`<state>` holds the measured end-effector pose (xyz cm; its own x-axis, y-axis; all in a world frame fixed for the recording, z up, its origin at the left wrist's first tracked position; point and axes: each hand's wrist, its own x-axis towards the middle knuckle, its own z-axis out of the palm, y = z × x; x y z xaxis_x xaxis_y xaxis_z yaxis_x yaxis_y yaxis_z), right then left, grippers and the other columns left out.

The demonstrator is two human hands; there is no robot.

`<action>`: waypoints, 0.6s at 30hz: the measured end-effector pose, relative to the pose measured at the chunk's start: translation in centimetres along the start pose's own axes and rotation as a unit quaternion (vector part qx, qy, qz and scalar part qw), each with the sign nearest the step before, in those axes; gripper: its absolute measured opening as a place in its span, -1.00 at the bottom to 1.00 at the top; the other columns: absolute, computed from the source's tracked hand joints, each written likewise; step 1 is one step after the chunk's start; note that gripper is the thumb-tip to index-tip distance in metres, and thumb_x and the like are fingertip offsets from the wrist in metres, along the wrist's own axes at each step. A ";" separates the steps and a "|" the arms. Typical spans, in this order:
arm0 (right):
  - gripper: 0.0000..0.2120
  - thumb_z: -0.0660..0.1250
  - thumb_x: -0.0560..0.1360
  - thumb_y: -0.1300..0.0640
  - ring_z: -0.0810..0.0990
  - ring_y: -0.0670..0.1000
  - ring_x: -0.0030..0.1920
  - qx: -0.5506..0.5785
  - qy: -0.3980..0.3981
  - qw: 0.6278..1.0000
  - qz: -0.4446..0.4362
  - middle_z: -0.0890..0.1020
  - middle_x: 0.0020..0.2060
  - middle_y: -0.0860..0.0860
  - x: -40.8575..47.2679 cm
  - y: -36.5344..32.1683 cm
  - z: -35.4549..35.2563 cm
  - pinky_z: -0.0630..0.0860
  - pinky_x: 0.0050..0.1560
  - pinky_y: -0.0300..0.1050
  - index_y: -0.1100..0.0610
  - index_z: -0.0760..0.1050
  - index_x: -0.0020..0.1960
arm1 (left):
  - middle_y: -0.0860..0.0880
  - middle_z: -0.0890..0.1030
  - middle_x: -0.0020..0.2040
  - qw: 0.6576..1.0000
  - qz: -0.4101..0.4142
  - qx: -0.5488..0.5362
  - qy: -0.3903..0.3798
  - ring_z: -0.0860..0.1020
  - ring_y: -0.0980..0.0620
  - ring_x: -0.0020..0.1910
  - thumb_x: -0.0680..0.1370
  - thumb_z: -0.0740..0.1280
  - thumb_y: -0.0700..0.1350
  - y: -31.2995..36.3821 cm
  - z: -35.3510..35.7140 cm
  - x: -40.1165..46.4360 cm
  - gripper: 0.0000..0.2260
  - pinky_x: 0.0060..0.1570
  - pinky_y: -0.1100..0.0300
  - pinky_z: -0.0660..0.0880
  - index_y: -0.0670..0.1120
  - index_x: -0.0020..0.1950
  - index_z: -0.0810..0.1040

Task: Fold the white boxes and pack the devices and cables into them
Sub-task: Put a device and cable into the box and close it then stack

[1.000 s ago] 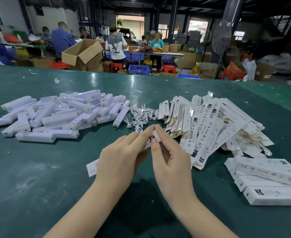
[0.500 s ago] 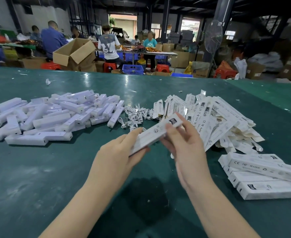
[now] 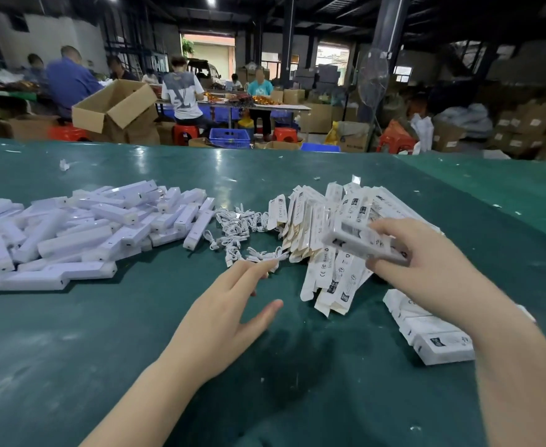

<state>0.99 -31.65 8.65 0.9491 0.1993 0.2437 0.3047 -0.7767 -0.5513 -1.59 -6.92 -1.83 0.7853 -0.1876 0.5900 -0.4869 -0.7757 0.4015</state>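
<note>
I am gripping a folded white box (image 3: 367,245) in my right hand (image 3: 426,269) over the flat boxes (image 3: 336,221) at the right, reaching my open left hand (image 3: 223,314) toward the cables (image 3: 242,230) beside the devices (image 3: 87,227), needing one of each next, I judge.

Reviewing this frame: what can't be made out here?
- Head view: the box in the right hand is motion-blurred, so its print and whether it is filled are unreadable.
- Finished boxes: partly covered by the right forearm.
- Left hand fingertips over the cables: contact unclear.
</note>
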 end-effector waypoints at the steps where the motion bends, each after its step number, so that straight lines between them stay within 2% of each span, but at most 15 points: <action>1: -0.71 0.38 0.50 0.11 0.55 -0.05 0.00 -0.036 -0.032 0.999 0.008 0.57 0.00 -0.08 -0.7 0.5 -1.0 0.48 -0.01 -0.05 -0.29 0.42 -0.12 | 0.25 0.40 0.13 1.000 0.004 -0.005 0.003 0.45 0.24 -0.02 0.56 0.15 0.21 0.0 0.0 0.0 -0.57 -0.02 0.17 0.52 0.13 0.41 0.36; 3: -0.72 0.36 0.48 0.20 0.56 -0.03 0.02 -0.078 -0.086 0.993 0.036 0.61 -0.02 -0.03 -2.0 2.1 -2.4 0.45 0.03 -0.18 -0.22 0.52 -0.09 | 0.22 0.43 0.11 1.000 0.015 -0.018 0.016 0.46 0.22 -0.05 0.56 0.18 0.14 0.0 0.0 0.0 -0.62 -0.05 0.13 0.53 0.10 0.36 0.42; 5: -0.76 0.32 0.47 0.24 0.51 -0.05 -0.04 -0.145 -0.127 0.979 0.065 0.57 -0.11 -0.12 -2.8 4.2 -2.8 0.39 -0.07 -0.27 -0.07 0.55 0.02 | 0.23 0.44 0.09 0.999 0.023 -0.025 0.036 0.48 0.20 -0.08 0.56 0.21 0.10 0.0 0.1 -0.1 -0.65 -0.07 0.12 0.54 0.12 0.34 0.43; 6: -0.73 0.30 0.46 0.24 0.48 -0.03 -0.05 -0.181 -0.134 0.971 0.080 0.52 -0.14 -0.16 -2.9 5.4 -2.6 0.39 -0.08 -0.22 -0.12 0.52 0.01 | 0.23 0.45 0.07 0.998 0.023 -0.028 0.046 0.48 0.19 -0.08 0.56 0.22 0.08 0.0 0.1 -0.1 -0.65 -0.07 0.12 0.54 0.14 0.34 0.42; 8: -0.72 0.26 0.44 0.20 0.42 0.02 -0.01 -0.269 -0.128 0.950 0.093 0.46 -0.16 -0.15 -3.1 7.1 -1.9 0.35 -0.06 -0.14 -0.21 0.40 -0.15 | 0.23 0.45 0.05 0.997 0.023 -0.034 0.059 0.49 0.16 -0.10 0.55 0.22 0.07 0.0 0.2 -0.1 -0.66 -0.09 0.11 0.54 0.15 0.34 0.43; 9: -0.73 0.25 0.45 0.18 0.38 0.02 0.04 -0.314 -0.114 0.937 0.098 0.44 -0.09 -0.16 -3.3 7.8 -1.4 0.31 -0.02 -0.14 -0.23 0.38 -0.12 | 0.23 0.45 0.04 0.997 0.023 -0.035 0.062 0.49 0.14 -0.11 0.55 0.22 0.06 -0.1 0.2 -0.2 -0.66 -0.09 0.11 0.54 0.16 0.33 0.43; 10: -0.69 0.23 0.46 0.17 0.33 0.01 0.12 -0.337 -0.089 0.932 0.101 0.42 0.03 -0.14 -3.5 8.6 -0.9 0.27 0.08 -0.15 -0.26 0.40 0.00 | 0.24 0.45 0.04 0.997 0.024 -0.034 0.064 0.49 0.13 -0.11 0.55 0.22 0.05 -0.1 0.2 -0.2 -0.66 -0.10 0.12 0.53 0.16 0.33 0.42; 12: -0.51 0.21 0.45 0.23 0.21 -0.01 0.31 -0.318 -0.029 0.943 0.097 0.30 0.30 -0.13 -3.8 10.1 -0.2 0.16 0.30 -0.09 -0.22 0.34 0.27 | 0.24 0.45 0.03 0.997 0.024 -0.033 0.067 0.49 0.12 -0.11 0.55 0.22 0.04 0.0 0.2 -0.3 -0.67 -0.11 0.15 0.52 0.18 0.33 0.42; 14: -0.34 0.19 0.42 0.29 0.10 -0.04 0.44 -0.305 -0.013 0.948 0.094 0.16 0.47 -0.14 -3.6 10.9 0.1 0.02 0.45 0.02 -0.19 0.19 0.42 | 0.24 0.45 0.02 0.997 0.021 -0.030 0.072 0.50 0.12 -0.12 0.56 0.26 -0.02 -0.1 0.3 -0.4 -0.68 -0.12 0.14 0.52 0.15 0.32 0.43; 16: -0.21 0.15 0.41 0.33 0.03 -0.04 0.51 -0.308 -0.047 0.944 0.104 0.12 0.51 -0.15 -2.9 11.3 0.2 -0.10 0.51 0.13 -0.19 0.01 0.51 | 0.23 0.46 0.01 0.997 0.017 -0.024 0.073 0.49 0.14 -0.12 0.55 0.33 -0.14 -0.3 0.5 -0.5 -0.67 -0.13 0.11 0.53 0.10 0.29 0.46; 18: -0.14 0.13 0.40 0.38 0.05 -0.04 0.53 -0.290 -0.080 0.946 0.121 0.23 0.48 -0.13 -1.8 11.6 0.1 -0.16 0.51 0.19 -0.21 -0.05 0.53 | 0.23 0.46 0.00 0.998 0.012 -0.020 0.066 0.49 0.15 -0.13 0.54 0.36 -0.21 -0.4 0.5 -0.5 -0.66 -0.13 0.11 0.53 0.07 0.27 0.49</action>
<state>2.77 -40.92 1.74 0.9995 0.0256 0.0169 0.0262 -0.9991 -0.0328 -1.57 -6.78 -2.64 0.7171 -0.1223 0.6861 -0.5219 -0.7467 0.4124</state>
